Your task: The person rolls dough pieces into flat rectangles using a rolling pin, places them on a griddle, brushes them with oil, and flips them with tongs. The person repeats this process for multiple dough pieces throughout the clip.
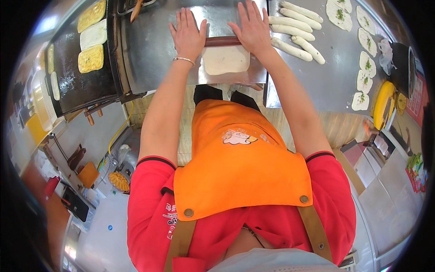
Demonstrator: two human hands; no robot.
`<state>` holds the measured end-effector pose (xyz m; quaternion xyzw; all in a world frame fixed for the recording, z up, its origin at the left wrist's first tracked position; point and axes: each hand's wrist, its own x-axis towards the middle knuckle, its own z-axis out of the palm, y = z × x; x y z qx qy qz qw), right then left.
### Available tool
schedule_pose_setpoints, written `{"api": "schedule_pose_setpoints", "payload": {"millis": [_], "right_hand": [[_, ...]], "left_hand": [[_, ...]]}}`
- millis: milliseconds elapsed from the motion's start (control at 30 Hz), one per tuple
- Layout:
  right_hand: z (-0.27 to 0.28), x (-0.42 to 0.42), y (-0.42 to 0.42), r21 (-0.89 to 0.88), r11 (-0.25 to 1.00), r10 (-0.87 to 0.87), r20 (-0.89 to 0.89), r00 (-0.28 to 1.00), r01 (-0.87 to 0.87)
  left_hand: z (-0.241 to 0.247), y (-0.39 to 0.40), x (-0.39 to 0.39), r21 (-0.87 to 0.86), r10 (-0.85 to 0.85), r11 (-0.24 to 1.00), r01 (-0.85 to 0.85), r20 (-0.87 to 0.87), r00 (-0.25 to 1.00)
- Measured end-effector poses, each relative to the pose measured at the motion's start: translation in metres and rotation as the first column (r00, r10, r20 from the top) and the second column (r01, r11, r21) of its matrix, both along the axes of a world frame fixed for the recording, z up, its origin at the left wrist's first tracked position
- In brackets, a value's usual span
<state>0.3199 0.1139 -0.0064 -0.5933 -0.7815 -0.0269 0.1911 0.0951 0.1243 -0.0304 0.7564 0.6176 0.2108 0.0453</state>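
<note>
A dark reddish wooden rolling pin [222, 41] lies crosswise on the metal worktop [149, 57], along the far edge of a flattened, roughly rectangular sheet of dough [226, 60]. My left hand [187, 34] rests flat over the pin's left end, fingers extended and pointing away from me. Over its right end lies my right hand [253, 29], with fingers apart and thumb towards the middle. Both palms hide the pin's ends. Just right of my right hand, several long dough rolls [292, 30] lie on the adjoining metal surface.
At the left, a dark griddle [73, 86] bears several flatbreads [91, 58]. Several dough pieces with chopped greens [367, 64] line the right worktop, near a yellow object [384, 102] and a dark container [402, 68]. A wooden handle [136, 11] sticks out from a metal tray.
</note>
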Motion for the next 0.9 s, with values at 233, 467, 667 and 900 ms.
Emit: {"api": "schedule_pose_setpoints", "payload": {"millis": [233, 467, 667, 900], "right_hand": [[0.012, -0.001, -0.133, -0.284, 0.939, 0.191, -0.032, 0.981, -0.193], [0.007, -0.003, -0.181, -0.226, 0.955, 0.184, -0.065, 0.981, -0.195], [0.018, 0.031, -0.183, -0.263, 0.955, 0.093, -0.158, 0.983, -0.133], [-0.001, 0.059, -0.107, -0.106, 0.99, -0.092, -0.027, 0.995, 0.088]], "left_hand": [[0.024, -0.127, -0.022, -0.158, -0.263, 0.956, 0.248, -0.079, 0.962], [0.032, -0.183, -0.037, -0.254, -0.352, 0.914, 0.318, -0.1, 0.931], [0.043, -0.169, -0.031, -0.319, -0.466, 0.836, 0.447, 0.019, 0.885], [0.023, -0.061, 0.039, -0.043, -0.398, 0.917, 0.397, -0.032, 0.917]]}}
